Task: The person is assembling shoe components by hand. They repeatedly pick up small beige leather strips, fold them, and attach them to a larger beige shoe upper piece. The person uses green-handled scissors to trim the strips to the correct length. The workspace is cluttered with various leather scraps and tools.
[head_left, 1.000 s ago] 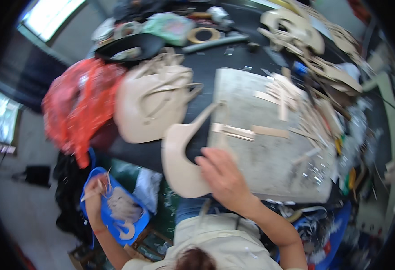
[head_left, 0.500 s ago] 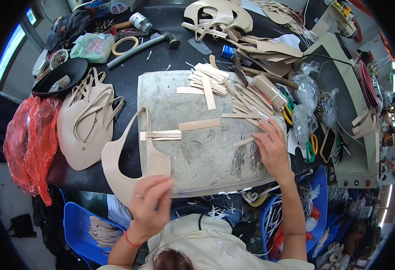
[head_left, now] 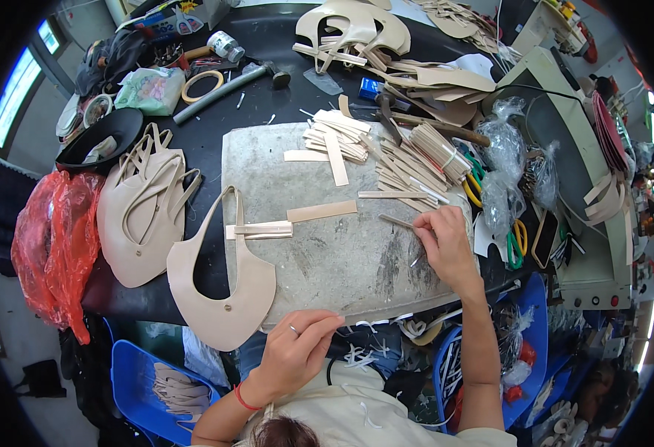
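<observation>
My right hand (head_left: 447,244) pinches one end of a narrow beige strip (head_left: 396,220) over the right part of the grey work board (head_left: 327,268). My left hand (head_left: 295,349) is at the board's near edge, its thumb and fingertips pressed together; anything between them is too small to make out. Left of it lies a curved beige leather-like piece (head_left: 256,305) with a small round stud and a loop at its top. A short stack of pale strips (head_left: 267,231) passes under that loop, beside a flat tan strip (head_left: 322,211). More strips (head_left: 416,165) lie beyond my right hand.
A pale strip pile (head_left: 334,138) lies at the board's far side, near a hammer (head_left: 394,123). At left are stacked beige pieces (head_left: 144,216) and a red plastic bag (head_left: 55,246). Blue bins (head_left: 122,380) stand below the table edge. Clear plastic bags (head_left: 505,141) lie at right.
My left hand has moved right, away from the curved beige piece, and its fingers have come together. The strip in my right hand has turned and shifted slightly up and left.
</observation>
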### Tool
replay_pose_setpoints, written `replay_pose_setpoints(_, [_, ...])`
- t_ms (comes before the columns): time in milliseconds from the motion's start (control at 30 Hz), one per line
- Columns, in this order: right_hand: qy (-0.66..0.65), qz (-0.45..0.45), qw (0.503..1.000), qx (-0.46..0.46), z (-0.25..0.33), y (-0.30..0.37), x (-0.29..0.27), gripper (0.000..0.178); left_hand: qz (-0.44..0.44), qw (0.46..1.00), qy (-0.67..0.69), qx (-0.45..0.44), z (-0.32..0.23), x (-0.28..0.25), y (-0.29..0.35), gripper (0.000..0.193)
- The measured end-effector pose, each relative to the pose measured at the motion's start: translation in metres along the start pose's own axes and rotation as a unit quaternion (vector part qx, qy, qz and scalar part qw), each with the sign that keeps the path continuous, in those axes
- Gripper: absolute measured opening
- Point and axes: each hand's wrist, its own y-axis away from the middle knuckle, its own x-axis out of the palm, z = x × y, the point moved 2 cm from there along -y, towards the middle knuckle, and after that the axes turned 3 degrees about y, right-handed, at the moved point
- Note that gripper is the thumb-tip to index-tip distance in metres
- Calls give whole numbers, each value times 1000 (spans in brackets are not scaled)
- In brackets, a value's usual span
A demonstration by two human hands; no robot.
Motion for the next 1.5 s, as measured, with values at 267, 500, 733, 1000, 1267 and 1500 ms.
replay_pose_setpoints(267, [-275, 29, 960, 41, 102, 21, 13, 13, -16, 939, 242, -242, 4, 3, -14, 18])
replay_pose_setpoints(500, [-305, 44, 951, 25, 131, 27, 19, 9, -67, 864, 392, -310, 20, 1, -10, 20])
replay_pose_setpoints(733, [-185, 9, 974, -129, 131, 21, 13, 22, -77, 963, 167, -196, 8, -13, -19, 9])
replay_pose_setpoints(1000, [-184, -42, 973, -129, 144, 32, 21, 25, -107, 979, 89, -151, -5, -16, -20, 7])
replay_pose_setpoints(1267, [-662, 43, 712, 231, 116, 41, 22, 11, -186, 895, 309, -263, 12, -28, -8, 2])
replay_pose_setpoints(1500, [-103, 111, 985, -84, 57, 60, -22, 27, -244, 905, 251, -240, 22, -59, -21, 8])
